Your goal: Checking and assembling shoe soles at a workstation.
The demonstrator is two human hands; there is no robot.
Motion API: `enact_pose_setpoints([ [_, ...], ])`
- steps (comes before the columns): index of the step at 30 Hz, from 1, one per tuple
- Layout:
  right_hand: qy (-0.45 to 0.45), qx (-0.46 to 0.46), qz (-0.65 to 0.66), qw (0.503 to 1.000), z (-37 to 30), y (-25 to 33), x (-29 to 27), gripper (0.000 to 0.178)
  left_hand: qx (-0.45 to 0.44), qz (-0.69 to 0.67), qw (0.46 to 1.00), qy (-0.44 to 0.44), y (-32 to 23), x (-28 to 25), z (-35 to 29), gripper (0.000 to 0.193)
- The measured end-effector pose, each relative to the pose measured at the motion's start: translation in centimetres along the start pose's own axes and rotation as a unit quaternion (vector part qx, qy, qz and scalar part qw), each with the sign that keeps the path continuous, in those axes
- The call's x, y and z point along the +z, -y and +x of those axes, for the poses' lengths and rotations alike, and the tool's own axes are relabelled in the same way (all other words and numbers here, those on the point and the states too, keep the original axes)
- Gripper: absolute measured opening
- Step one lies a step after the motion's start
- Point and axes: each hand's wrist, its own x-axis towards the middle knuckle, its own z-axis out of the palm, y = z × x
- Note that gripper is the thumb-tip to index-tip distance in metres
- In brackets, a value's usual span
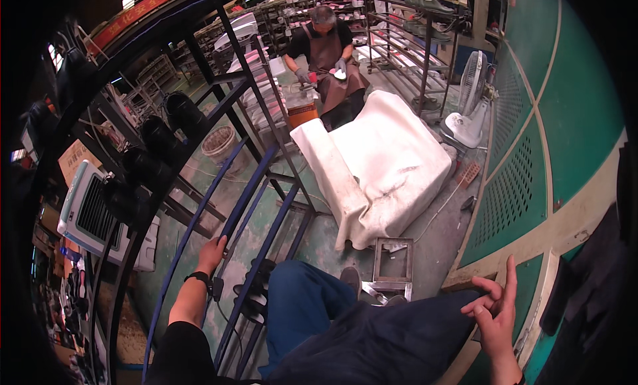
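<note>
My left hand (pixel 211 255), a dark band at its wrist, reaches to a metal rack on my left. Its fingers are closed around a blue rail (pixel 250 187) of that rack. Black boots or shoes (pixel 181 111) hang along the rack's upper part, and dark shoes (pixel 252 302) sit on its lower bars. My right hand (pixel 495 313) is raised at the lower right, beside a green cabinet panel (pixel 508 199). One finger points up, the others are bent and apart, and nothing is in it.
Ahead, a white cloth (pixel 392 166) covers a bulky object. Behind it a person in a brown apron (pixel 332 73) sits handling a pale shoe part. A white fan (pixel 468 99), a small metal frame (pixel 393 260), a basket (pixel 219 142) and an air cooler (pixel 93 205) stand around.
</note>
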Motion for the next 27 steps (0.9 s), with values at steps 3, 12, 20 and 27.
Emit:
enact_pose_setpoints([
  [3,-0.021,-0.046,-0.009,0.999,-0.3,0.6,0.3,0.097,-0.004,0.004,1.000,0.008,0.3,0.1,-0.2,0.061],
  [12,-0.028,-0.056,-0.040,0.997,-0.6,1.3,0.7,0.102,0.000,-0.012,1.000,-0.007,0.8,0.4,0.2,0.060],
  [20,0.068,-0.008,-0.152,0.986,-0.6,0.6,0.5,0.097,0.001,-0.023,1.000,-0.015,0.6,0.3,-0.1,0.059],
  [27,0.474,0.111,-0.500,0.717,-0.7,1.6,0.0,0.098,-0.012,0.065,0.998,-0.016,-0.3,0.0,-0.2,0.060],
])
